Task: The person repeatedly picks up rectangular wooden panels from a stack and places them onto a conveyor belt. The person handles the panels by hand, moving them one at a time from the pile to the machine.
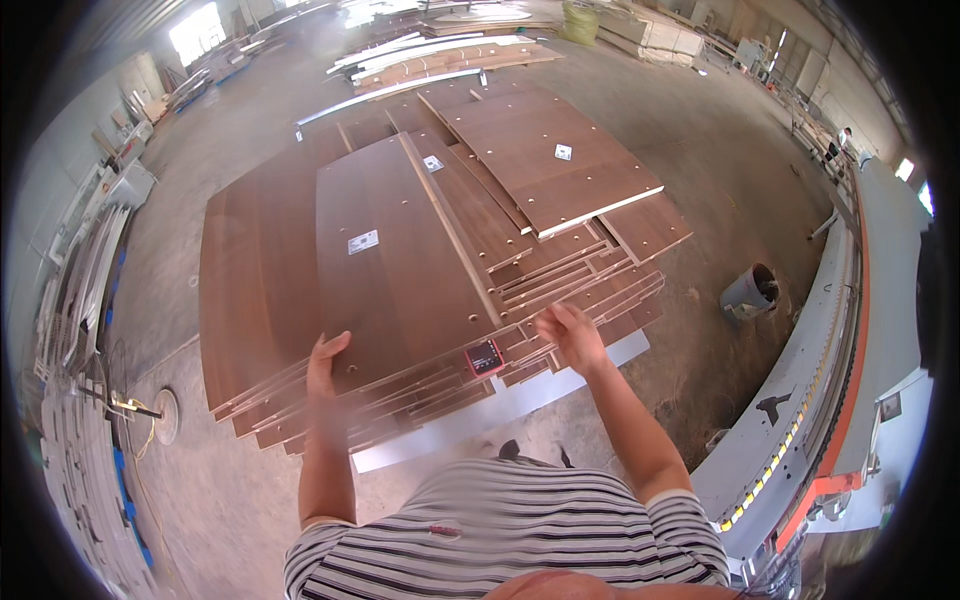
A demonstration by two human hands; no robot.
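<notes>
Centre frame, a stack of brown wooden panels [400, 260] fills the view; the left hand [325, 365] clasps the top panel's near edge; the right hand [572, 335], fingers loosely spread, hovers beside a small red device [485, 357].

I'm in a furniture/panel workshop, big factory hall w/ bare concrete floor [700, 130]. In front of me: a big stack of brown laminated boards [400, 250], pre-drilled holes, white labels stuck on. More board stacks [450, 55] further back, pale panels leaning in racks [80, 270] along the left wall. On my right a long grey machine w/ orange trim [840, 330], prob. an edge-processing line, can't tell exactly. Grey bin [750, 290] on the floor beside it. Daylight through wall openings [195, 30] at the far end.
</notes>
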